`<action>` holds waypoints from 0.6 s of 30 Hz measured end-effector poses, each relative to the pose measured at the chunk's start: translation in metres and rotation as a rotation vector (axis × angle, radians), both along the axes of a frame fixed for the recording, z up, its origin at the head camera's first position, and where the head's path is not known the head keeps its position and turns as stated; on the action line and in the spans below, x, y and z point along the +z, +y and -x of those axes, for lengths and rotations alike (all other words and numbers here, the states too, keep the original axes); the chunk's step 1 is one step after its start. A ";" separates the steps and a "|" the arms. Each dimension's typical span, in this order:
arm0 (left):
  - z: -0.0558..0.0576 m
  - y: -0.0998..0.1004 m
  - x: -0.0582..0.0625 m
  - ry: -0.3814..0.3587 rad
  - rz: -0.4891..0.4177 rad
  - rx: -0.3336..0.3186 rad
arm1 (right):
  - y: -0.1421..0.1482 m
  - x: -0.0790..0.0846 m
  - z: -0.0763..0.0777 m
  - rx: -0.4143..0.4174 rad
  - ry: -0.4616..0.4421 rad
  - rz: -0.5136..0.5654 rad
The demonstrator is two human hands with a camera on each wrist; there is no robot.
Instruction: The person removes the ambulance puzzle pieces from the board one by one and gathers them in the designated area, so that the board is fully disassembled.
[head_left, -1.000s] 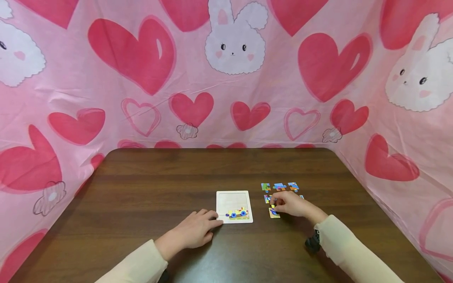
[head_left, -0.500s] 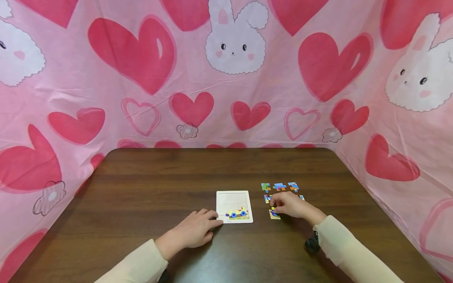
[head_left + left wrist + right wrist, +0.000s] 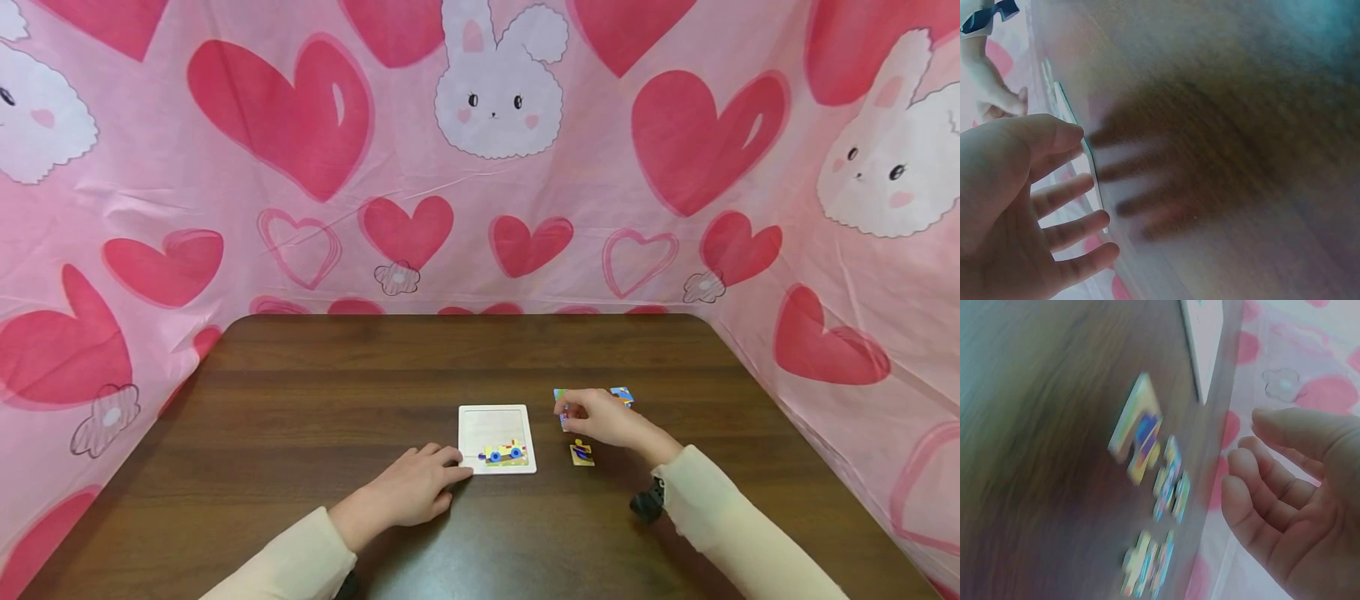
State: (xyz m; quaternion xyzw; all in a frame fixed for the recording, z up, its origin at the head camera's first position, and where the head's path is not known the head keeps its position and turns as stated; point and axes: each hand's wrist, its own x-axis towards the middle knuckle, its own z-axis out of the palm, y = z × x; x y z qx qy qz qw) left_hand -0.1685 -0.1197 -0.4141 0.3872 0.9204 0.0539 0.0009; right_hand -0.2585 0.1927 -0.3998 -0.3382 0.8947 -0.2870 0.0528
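Note:
A white puzzle tray [image 3: 472, 425] lies on the table, with a joined yellow vehicle picture [image 3: 504, 452] in its lower right part. My left hand [image 3: 411, 486] rests beside it, fingers spread and touching its left edge. Above the loose pieces hovers my right hand [image 3: 603, 418]; in the right wrist view its fingers are loosely bent and nothing shows between them. A sandy corner puzzle piece [image 3: 582, 453] lies just below that hand. Behind it, another puzzle piece [image 3: 622, 394] shows at the back, while others are partly hidden.
The brown wooden table [image 3: 337, 383] carries everything. A pink cloth [image 3: 420, 167] with hearts and rabbits stands behind and at the sides. In the right wrist view, several thin puzzle pieces [image 3: 1171, 478] lie close together, blurred.
My right hand has left the sandy corner piece and moved up and slightly left over the back pieces. That corner piece now lies uncovered. The left hand stays put.

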 end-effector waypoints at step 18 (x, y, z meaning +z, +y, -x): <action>-0.001 0.000 0.001 -0.003 0.005 0.004 | -0.067 -0.006 -0.010 0.119 -0.087 -0.051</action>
